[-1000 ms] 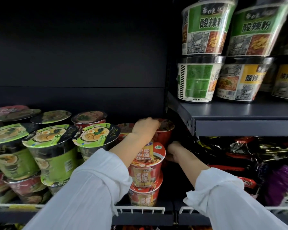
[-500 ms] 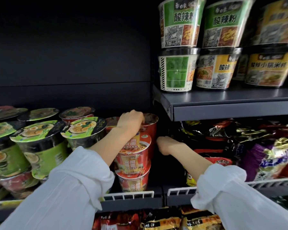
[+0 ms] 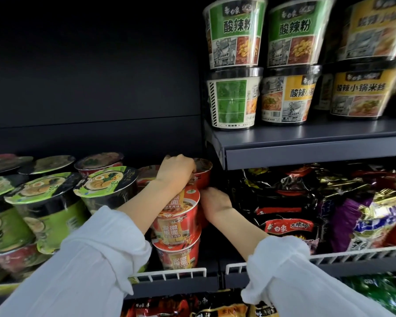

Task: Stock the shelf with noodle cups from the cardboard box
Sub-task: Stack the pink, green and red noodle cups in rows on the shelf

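Red noodle cup (image 3: 202, 173) at the back of the lower shelf is gripped at its rim by the left hand (image 3: 176, 170), whose fingers are curled over the lid. It stands close to the shelf's right end, behind a stack of two red cups (image 3: 177, 227) set at the front edge just behind the white wire rail (image 3: 169, 274). The right hand (image 3: 215, 201) is laid against the lower side of the same back column of red cups; its fingers are hidden behind the stack, so whether anything is grasped cannot be told. Both arms are covered by white sleeves (image 3: 89, 266). Green-and-black noodle cups (image 3: 48, 209) are stacked toward the shelf's left end, with more lids seen behind them. Beyond the right end, foil noodle packets (image 3: 329, 213) are piled in the neighbouring bay, and large green and yellow bowls (image 3: 290, 65) are stacked two high on the grey upper shelf (image 3: 318, 147).
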{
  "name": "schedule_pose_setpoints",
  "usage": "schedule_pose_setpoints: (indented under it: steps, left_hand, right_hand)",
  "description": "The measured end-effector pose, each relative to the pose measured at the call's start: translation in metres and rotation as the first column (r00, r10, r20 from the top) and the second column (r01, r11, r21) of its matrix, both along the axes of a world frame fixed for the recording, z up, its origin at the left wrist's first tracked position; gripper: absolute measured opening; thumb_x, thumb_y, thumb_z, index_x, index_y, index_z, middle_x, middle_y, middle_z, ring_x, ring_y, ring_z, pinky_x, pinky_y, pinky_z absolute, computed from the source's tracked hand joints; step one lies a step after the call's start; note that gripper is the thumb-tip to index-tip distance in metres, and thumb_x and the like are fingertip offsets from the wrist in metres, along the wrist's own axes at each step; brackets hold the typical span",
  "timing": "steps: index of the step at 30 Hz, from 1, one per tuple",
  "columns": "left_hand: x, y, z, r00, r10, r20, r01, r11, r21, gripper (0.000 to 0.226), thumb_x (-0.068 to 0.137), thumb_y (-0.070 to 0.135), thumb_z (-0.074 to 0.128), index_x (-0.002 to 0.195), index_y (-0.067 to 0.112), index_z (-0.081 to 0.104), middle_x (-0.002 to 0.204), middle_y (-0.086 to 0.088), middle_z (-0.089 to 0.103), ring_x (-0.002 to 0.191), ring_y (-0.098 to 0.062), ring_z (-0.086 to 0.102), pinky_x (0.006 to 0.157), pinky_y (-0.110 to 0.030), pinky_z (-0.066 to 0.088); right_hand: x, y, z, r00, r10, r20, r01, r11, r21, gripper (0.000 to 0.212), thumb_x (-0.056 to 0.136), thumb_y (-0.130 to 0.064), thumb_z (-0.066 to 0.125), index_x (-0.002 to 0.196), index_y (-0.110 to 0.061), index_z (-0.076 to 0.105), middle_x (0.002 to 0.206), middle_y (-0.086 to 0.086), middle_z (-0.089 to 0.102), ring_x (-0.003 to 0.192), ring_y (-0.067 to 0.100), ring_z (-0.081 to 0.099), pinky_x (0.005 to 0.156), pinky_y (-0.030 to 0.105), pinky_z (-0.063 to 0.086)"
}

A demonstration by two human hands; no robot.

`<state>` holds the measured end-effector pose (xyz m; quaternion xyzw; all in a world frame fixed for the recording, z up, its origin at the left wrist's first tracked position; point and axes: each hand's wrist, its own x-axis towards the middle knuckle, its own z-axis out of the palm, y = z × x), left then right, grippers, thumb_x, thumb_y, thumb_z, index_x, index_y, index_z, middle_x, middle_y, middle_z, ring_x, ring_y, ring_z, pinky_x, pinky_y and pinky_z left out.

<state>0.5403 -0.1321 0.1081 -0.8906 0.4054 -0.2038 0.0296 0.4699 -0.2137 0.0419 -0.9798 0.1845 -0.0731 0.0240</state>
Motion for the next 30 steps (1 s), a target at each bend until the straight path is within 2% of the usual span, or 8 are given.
schedule_pose_setpoints:
  steps: [4,9,12,16,19,25,28,30]
  left_hand:
    - [0.0,0.005,0.0,0.996,-0.012,0.086,0.007,0.999,0.051,0.022,0.092,0.009,0.05,0.098,0.02,0.068,0.097,-0.003,0.067,0.093,-0.026,0.063,0.097,-0.039,0.036]
    - [-0.002,0.01,-0.002,0.977,-0.059,0.203,0.056,0.998,0.021,0.021,0.091,0.007,0.048,0.097,0.018,0.066,0.099,-0.002,0.067,0.095,-0.023,0.061,0.092,-0.036,0.039]
    - [-0.005,0.011,-0.006,0.975,-0.05,0.216,0.049,0.999,0.012,0.023,0.089,0.004,0.049,0.096,0.018,0.066,0.098,-0.001,0.068,0.094,-0.022,0.062,0.091,-0.035,0.038]
    - [-0.004,0.016,-0.009,0.972,-0.031,0.231,0.037,0.999,-0.019,0.023,0.089,0.006,0.05,0.095,0.021,0.067,0.094,0.001,0.068,0.093,-0.021,0.062,0.091,-0.034,0.038]
    - [-0.004,0.018,-0.007,0.972,-0.033,0.233,0.043,0.998,-0.037,0.023,0.091,0.008,0.049,0.094,0.022,0.068,0.091,0.001,0.068,0.091,-0.02,0.062,0.09,-0.034,0.037]
    - [-0.008,0.014,-0.009,0.97,-0.021,0.244,0.035,0.998,-0.052,0.024,0.09,0.006,0.049,0.092,0.02,0.068,0.089,0.0,0.068,0.087,-0.021,0.063,0.092,-0.034,0.036]
    - [-0.007,0.015,-0.009,0.968,0.003,0.252,0.009,0.999,-0.045,0.022,0.087,0.005,0.05,0.087,0.02,0.066,0.086,0.001,0.067,0.084,-0.021,0.063,0.09,-0.034,0.036]
    - [-0.004,0.017,-0.01,0.966,0.011,0.258,0.001,0.999,-0.045,0.021,0.088,0.007,0.051,0.086,0.021,0.067,0.085,0.002,0.068,0.083,-0.02,0.063,0.09,-0.033,0.036]
  right_hand:
    - [0.001,0.0,0.006,1.0,0.019,-0.016,-0.02,0.995,-0.101,0.035,0.097,-0.003,0.036,0.121,-0.012,0.06,0.121,0.009,0.063,0.113,0.027,0.061,0.085,0.034,0.051]
    - [-0.008,-0.006,0.014,0.994,-0.023,-0.105,0.007,0.99,-0.143,0.035,0.096,-0.002,0.039,0.125,-0.01,0.056,0.127,0.01,0.058,0.119,0.029,0.057,0.089,0.036,0.049]
    - [-0.009,0.006,0.008,0.996,-0.015,-0.09,0.004,0.992,-0.124,0.032,0.096,-0.008,0.041,0.122,-0.011,0.059,0.126,0.008,0.06,0.118,0.027,0.058,0.089,0.035,0.049]
    - [-0.005,0.005,0.011,0.997,-0.043,-0.068,0.042,0.999,-0.019,0.035,0.096,-0.004,0.04,0.127,-0.01,0.056,0.13,0.009,0.057,0.121,0.028,0.055,0.092,0.036,0.048]
    - [-0.007,-0.007,0.01,0.996,-0.055,-0.077,0.064,0.992,0.112,0.033,0.095,-0.002,0.042,0.126,-0.003,0.053,0.131,0.018,0.053,0.121,0.034,0.052,0.095,0.039,0.045]
    - [-0.005,0.0,-0.002,0.998,-0.057,-0.021,0.059,0.989,0.133,0.034,0.097,-0.004,0.038,0.126,-0.007,0.055,0.127,0.016,0.058,0.119,0.033,0.056,0.095,0.038,0.047]
    - [-0.004,-0.001,-0.003,0.999,-0.043,0.003,0.041,0.961,0.273,0.035,0.095,-0.002,0.035,0.124,-0.003,0.055,0.126,0.02,0.057,0.118,0.034,0.056,0.097,0.038,0.046]
    - [-0.003,-0.002,-0.003,0.996,-0.085,0.033,0.068,0.934,0.351,0.031,0.092,0.0,0.039,0.117,0.001,0.058,0.122,0.019,0.059,0.113,0.033,0.059,0.093,0.035,0.048]
